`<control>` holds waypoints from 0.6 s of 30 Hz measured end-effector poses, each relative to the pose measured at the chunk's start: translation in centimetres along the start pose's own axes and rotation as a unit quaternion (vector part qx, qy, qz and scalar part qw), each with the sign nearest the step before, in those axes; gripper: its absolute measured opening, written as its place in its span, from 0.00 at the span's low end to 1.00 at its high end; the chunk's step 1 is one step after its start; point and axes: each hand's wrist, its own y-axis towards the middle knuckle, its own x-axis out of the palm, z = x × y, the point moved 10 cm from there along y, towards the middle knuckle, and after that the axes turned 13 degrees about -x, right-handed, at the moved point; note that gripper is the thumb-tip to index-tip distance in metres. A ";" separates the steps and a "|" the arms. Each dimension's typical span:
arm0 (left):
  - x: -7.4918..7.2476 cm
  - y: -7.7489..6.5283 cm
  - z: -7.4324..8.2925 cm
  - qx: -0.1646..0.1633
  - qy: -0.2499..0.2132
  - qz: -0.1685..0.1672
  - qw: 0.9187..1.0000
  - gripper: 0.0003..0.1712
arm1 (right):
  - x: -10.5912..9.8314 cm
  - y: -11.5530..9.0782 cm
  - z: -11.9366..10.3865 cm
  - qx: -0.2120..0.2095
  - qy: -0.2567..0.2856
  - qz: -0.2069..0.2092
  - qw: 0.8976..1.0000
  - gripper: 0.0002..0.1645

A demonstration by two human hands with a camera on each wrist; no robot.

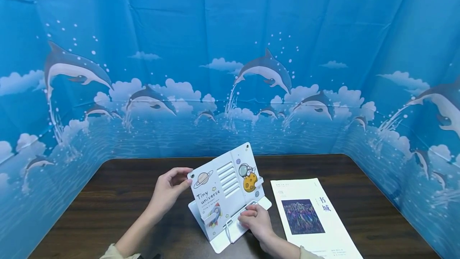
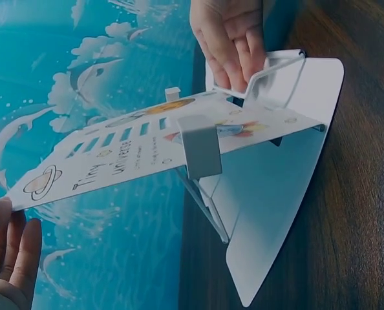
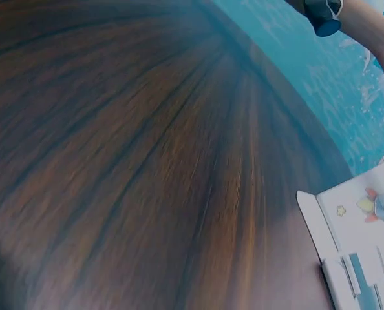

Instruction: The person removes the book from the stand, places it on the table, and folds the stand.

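A white metal book stand point(image 1: 210, 189) with a "Tiny universe" space print stands on the table, its panel tilted up over a flat base plate point(image 2: 263, 187). My left hand point(image 1: 170, 189) pinches the panel's upper left corner between thumb and fingers. Down at the front, my right hand point(image 1: 256, 223) has its curled fingers at the panel's lower edge, holding the stand beside the wire page holder point(image 1: 228, 233). A folding wire support point(image 2: 205, 203) joins panel and base underneath. In the right wrist view only the stand's lower corner point(image 3: 337, 223) shows.
A cream book point(image 1: 338, 227) with a dark picture on its cover lies flat right of the stand, close to my right forearm. The dark wooden table point(image 1: 129, 187) has rounded back corners. A blue dolphin-print curtain point(image 1: 187, 51) hangs around its back and sides.
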 end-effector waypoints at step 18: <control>0.0 0.0 -0.1 -0.002 -0.011 0.000 1.000 0.13 | 1.3 -0.2 0.3 0.006 0.022 0.071 0.997 0.29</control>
